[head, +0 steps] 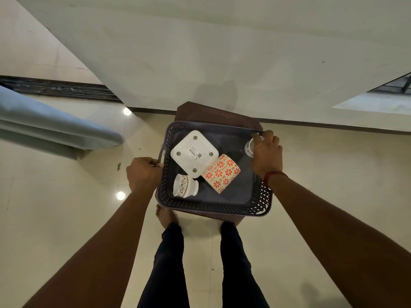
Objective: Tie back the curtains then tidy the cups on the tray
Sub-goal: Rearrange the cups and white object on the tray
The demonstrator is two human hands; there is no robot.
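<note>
Home room: glossy tiled floor (66, 218), plain wall (222, 52), grey curtain (44, 125), sliding-door track (62, 87).

Both forearms (111, 230) are bare; a red thread band (275, 175) circles the right wrist. Dark slim trousers (169, 263); bare feet (164, 215).

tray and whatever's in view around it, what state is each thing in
tray: on the stool, held at both sides
left hand: grips the tray's left handle
right hand: grips the tray's far right rim
red flowered cup: lying on its side
white patterned cup: lying on its side
third cup: mostly hidden behind the right hand
white square box: underside up
curtain: gathered in folds
</note>
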